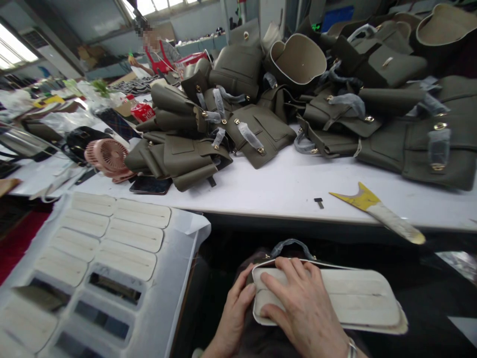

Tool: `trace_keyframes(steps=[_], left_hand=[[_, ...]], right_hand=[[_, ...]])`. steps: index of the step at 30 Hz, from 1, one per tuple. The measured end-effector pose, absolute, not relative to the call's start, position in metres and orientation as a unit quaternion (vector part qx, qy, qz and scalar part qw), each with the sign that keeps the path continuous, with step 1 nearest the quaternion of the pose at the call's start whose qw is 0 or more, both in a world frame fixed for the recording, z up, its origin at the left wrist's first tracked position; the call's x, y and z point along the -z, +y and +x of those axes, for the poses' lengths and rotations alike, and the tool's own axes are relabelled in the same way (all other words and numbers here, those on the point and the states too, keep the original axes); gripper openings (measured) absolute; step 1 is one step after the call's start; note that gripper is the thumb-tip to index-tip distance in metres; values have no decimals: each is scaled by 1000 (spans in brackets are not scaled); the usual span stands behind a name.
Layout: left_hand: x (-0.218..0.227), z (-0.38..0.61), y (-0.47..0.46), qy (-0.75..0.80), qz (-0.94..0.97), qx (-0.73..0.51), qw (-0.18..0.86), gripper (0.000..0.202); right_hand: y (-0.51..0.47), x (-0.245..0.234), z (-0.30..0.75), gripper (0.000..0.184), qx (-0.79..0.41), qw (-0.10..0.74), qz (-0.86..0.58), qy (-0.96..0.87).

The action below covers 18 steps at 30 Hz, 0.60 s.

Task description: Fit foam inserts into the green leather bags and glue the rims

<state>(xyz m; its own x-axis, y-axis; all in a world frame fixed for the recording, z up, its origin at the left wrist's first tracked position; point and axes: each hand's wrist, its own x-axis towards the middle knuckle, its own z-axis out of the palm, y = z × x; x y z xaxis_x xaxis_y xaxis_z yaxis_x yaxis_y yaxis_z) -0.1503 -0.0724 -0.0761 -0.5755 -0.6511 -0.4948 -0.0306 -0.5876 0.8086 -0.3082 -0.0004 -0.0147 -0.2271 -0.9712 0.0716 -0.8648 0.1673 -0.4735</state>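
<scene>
A cream oblong base panel [357,298] lies on an olive bag [290,246] in my lap, below the table edge. My right hand [298,303] lies flat on the panel's left part, fingers stretched out and pressing down. My left hand [234,311] curls round the panel's left end, thumb on top, gripping the edge of panel and bag. A plastic-wrapped handle of the bag shows just behind the panel.
A white table [283,184] carries a heap of olive bags [261,99], a yellow-tipped scraper [376,211], a pink fan [108,159] and a phone [151,185]. At my left a sheet [175,278] holds several more cream panels [137,238]. A person sits far back.
</scene>
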Motion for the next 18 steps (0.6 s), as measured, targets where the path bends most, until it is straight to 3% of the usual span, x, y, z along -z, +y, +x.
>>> trace_keyframes(steps=[10, 14, 18], left_hand=[[82, -158, -72, -555, 399, 687, 246, 46], [81, -156, -76, -581, 379, 680, 238, 46], [82, -154, -78, -602, 365, 668, 241, 46]], right_hand=[[5, 28, -307, 46, 270, 62, -616, 738], [11, 36, -300, 41, 303, 40, -617, 725], [20, 28, -294, 29, 349, 72, -608, 709]])
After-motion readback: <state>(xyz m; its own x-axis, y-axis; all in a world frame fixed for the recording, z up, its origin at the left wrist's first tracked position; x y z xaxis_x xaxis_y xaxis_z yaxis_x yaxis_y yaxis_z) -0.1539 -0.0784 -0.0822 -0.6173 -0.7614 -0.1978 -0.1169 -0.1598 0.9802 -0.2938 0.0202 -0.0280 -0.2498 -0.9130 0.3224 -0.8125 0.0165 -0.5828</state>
